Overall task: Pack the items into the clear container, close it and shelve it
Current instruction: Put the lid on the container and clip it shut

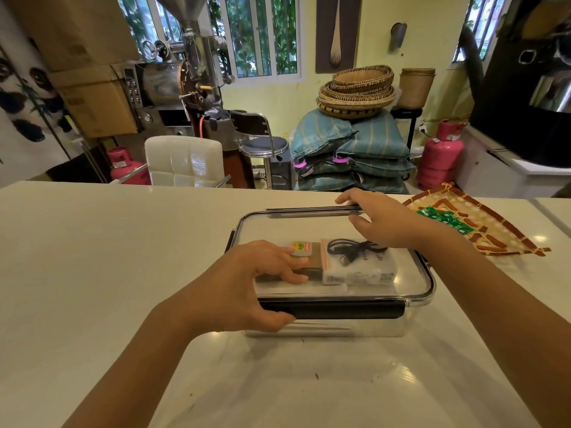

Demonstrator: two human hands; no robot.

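You had the clear rectangular plastic container (333,327) at the centre of the frame on the white glossy counter (123,257), its long axis running left to right across the picture, with the transparent black-rimmed lid (309,223) already laid over it. Through the lid showed a flat brown packet with a yellow sticker (306,257) and a clear bag holding a coiled black cable (355,257). Your left hand (256,282) gripped the near left corner, fingers curled on the lid and thumb under the long black near-side latch (349,312), probably to steady the box. Your right hand (374,217) reached to the far edge, fingers lying across the black far-side latch (312,209), likely to press it shut. A woven bamboo tray with green packets (482,230) lay at right, apart from the box.
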